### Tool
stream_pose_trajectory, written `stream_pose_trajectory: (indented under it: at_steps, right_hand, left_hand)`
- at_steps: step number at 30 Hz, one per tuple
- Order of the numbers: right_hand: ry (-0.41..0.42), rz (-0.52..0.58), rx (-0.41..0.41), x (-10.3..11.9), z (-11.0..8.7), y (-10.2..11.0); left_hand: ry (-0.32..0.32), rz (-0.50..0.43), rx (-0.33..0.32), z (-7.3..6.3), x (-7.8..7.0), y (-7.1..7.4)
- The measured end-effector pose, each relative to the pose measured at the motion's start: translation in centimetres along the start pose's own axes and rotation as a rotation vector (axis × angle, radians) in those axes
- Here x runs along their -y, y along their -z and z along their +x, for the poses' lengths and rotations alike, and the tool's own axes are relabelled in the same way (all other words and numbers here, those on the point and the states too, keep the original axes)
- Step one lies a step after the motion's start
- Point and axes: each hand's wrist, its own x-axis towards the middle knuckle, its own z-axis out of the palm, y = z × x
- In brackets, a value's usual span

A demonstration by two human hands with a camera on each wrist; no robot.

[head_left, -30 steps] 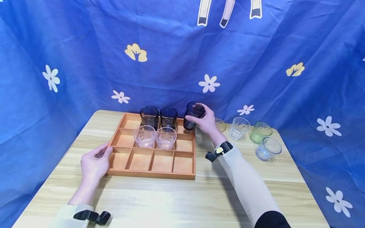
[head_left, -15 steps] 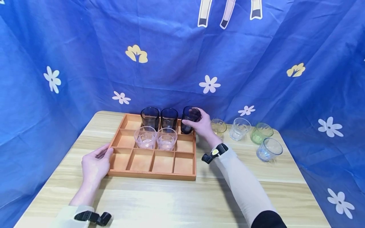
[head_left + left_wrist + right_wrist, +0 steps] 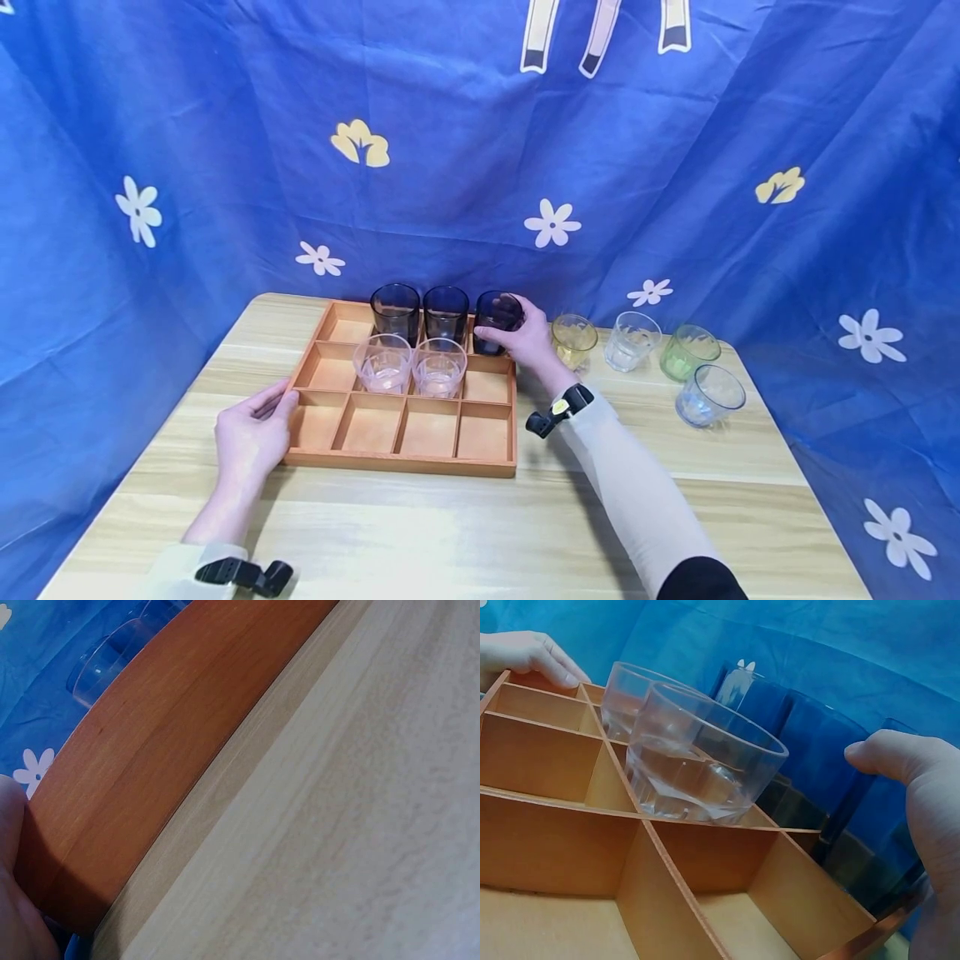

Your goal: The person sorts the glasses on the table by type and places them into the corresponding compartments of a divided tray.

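My right hand [image 3: 528,337] grips a dark tinted glass [image 3: 497,321], thumb on its near side. This glass stands in the back right compartment of a wooden divided tray [image 3: 397,459]; its base is hidden in the head view. Two more dark glasses [image 3: 395,310] stand in the back row to its left. In the middle row are two clear, pinkish glasses [image 3: 439,367], seen close up in the right wrist view as a faceted glass [image 3: 697,757]. My left hand [image 3: 253,429] holds the tray's left side, and only part of that hand [image 3: 19,900] shows in the left wrist view.
Right of the tray stand a yellow glass [image 3: 574,340], a clear glass [image 3: 632,340], a green glass [image 3: 688,353] and a blue glass [image 3: 708,395]. They rest on a light wood table [image 3: 450,533]. A blue patterned cloth [image 3: 450,167] hangs behind and at both sides.
My right hand has lowered the dark glass and moved slightly left, from above the tray's right edge into the back right compartment. The left hand stays on the tray.
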Motion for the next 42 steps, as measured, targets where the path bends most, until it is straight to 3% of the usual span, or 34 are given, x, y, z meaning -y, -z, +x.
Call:
stream_pose_trajectory:
  at_steps: [12,27,35,42]
  right_hand:
    - [-0.008,-0.023,0.01,-0.5,-0.3,-0.4]
    - [-0.054,0.032,0.046,0.0,-0.5,-0.5]
    - [-0.088,0.026,0.086,1.2,-1.1,1.3]
    - [-0.068,-0.021,0.104,2.7,-1.9,4.1]
  left_hand:
    - [-0.007,-0.007,0.001,0.0,0.0,0.0]
    - [-0.011,-0.006,-0.006,-0.2,-0.2,0.1]
    - [-0.008,0.003,0.0,0.0,0.1,-0.2]
    - [0.007,0.003,-0.005,0.3,0.3,-0.2]
